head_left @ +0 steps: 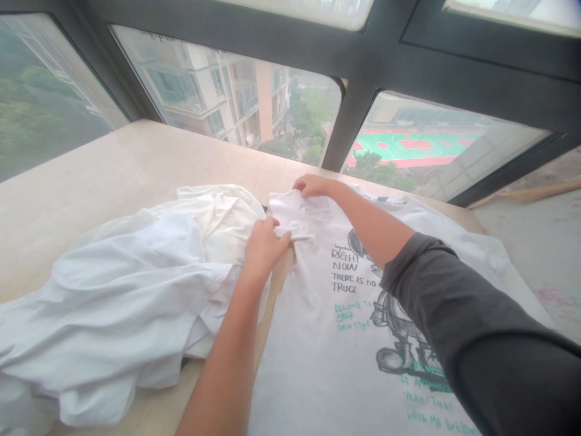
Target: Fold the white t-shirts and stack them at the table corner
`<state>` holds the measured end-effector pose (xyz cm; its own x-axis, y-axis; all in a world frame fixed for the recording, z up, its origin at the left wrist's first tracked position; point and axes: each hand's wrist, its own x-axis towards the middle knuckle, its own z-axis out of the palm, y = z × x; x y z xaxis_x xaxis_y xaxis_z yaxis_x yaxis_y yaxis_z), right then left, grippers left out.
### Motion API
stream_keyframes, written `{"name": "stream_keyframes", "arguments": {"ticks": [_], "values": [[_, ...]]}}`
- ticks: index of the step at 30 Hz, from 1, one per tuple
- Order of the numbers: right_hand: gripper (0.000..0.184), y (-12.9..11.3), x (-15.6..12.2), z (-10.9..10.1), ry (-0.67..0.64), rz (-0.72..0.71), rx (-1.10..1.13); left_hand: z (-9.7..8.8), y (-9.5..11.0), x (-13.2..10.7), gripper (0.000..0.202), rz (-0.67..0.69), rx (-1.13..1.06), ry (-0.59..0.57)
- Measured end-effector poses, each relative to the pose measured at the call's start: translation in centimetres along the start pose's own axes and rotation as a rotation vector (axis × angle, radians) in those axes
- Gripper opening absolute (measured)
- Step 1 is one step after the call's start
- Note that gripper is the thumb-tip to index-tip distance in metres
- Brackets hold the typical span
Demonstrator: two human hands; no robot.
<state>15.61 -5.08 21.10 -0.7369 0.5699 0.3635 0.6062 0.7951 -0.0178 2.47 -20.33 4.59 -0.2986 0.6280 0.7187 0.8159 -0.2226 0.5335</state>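
Note:
A white T-shirt [327, 339] with black and teal printed words and a dark figure lies flat on a beige ledge [91, 175]. One sleeve [297, 215] is folded in over the shirt's body. My left hand [264, 245] pinches the near edge of that sleeve, fingers closed on the cloth. My right hand [314, 185], with a dark grey sleeve on its arm, presses closed fingers on the sleeve's far edge.
A crumpled heap of white garments [136, 290] lies to the left, touching the shirt's edge. Dark-framed windows [358, 66] run along the far side of the ledge. A pale floor [535, 242] shows at the right.

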Motion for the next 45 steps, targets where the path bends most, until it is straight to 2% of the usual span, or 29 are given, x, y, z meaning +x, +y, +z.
{"name": "stream_keyframes", "arguments": {"ticks": [3, 6, 10, 14, 22, 28, 34, 38, 40, 45], "values": [[0.032, 0.5, 0.0, 0.3, 0.028, -0.005, -0.128, 0.0, -0.1, -0.1, 0.046, 0.065, -0.050, -0.105], [0.026, 1.4, -0.1, 0.7, 0.074, 0.014, -0.172, -0.1, -0.3, -0.1, 0.039, 0.107, -0.079, -0.137], [0.026, 2.8, -0.5, 0.9, 0.122, 0.052, -0.169, -0.4, -0.5, 0.2, 0.035, 0.071, -0.120, -0.051], [0.019, 3.9, -0.9, 0.8, 0.145, 0.065, -0.150, -0.7, -0.6, 0.3, 0.016, 0.066, -0.128, 0.037], [0.018, 4.4, -1.0, 0.5, 0.233, 0.040, -0.120, -0.9, -0.4, 0.1, 0.021, 0.104, -0.177, 0.002], [0.020, 4.5, -0.8, 0.9, 0.288, 0.024, -0.053, -0.4, -0.6, 0.3, 0.040, 0.108, -0.311, -0.024], [0.018, 4.9, -1.0, 1.2, 0.314, 0.019, 0.019, -0.1, -0.8, 0.5, 0.018, 0.136, -0.320, -0.001], [0.018, 5.4, -1.5, 1.4, 0.347, 0.059, 0.053, -0.2, -0.8, 0.6, 0.015, 0.058, -0.322, 0.069], [0.017, 5.6, -1.6, 1.5, 0.351, 0.070, 0.054, -0.3, -0.8, 0.6, 0.014, 0.020, -0.331, 0.039], [0.015, 5.7, -1.7, 1.8, 0.369, 0.070, 0.040, -0.9, -0.6, 0.2, 0.023, 0.029, -0.419, -0.145]]}}
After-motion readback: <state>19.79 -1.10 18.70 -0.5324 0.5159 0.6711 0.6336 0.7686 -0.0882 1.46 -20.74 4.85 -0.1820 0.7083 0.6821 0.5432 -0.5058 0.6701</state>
